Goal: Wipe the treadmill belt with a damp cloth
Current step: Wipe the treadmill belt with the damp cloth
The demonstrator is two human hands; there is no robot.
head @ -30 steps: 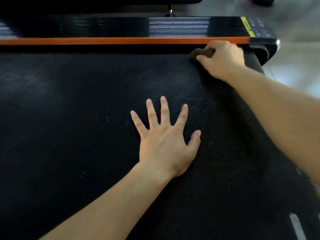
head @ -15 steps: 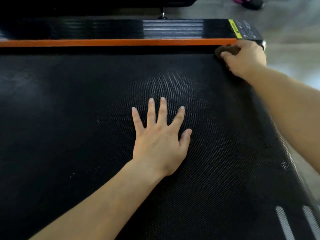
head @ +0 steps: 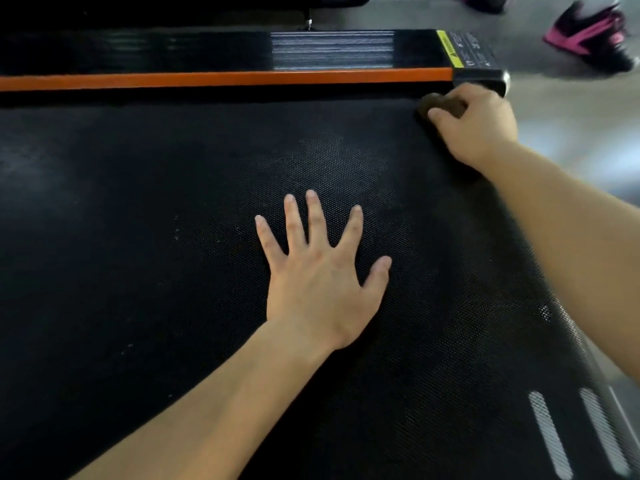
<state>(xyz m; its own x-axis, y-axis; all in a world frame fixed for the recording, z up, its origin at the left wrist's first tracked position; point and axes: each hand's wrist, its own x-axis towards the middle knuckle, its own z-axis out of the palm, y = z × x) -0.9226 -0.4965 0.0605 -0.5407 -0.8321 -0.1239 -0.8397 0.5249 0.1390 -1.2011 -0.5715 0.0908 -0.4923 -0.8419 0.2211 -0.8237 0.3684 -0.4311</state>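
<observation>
The black textured treadmill belt [head: 138,237] fills most of the head view. My left hand [head: 322,282] lies flat on its middle, palm down and fingers spread, holding nothing. My right hand [head: 474,126] is at the belt's far right corner, closed on a dark bunched cloth [head: 438,105]. Only a small part of the cloth shows past the fingers, pressed against the belt just below the orange strip.
An orange strip [head: 225,79] and a black side rail [head: 173,50] with a yellow warning label [head: 449,50] run along the belt's far edge. Grey floor [head: 571,109] lies to the right. Pink and black shoes [head: 595,36] stand at the top right.
My right hand has slid the cloth to the right along the far edge, reaching the belt's corner. My left hand has stayed flat in place.
</observation>
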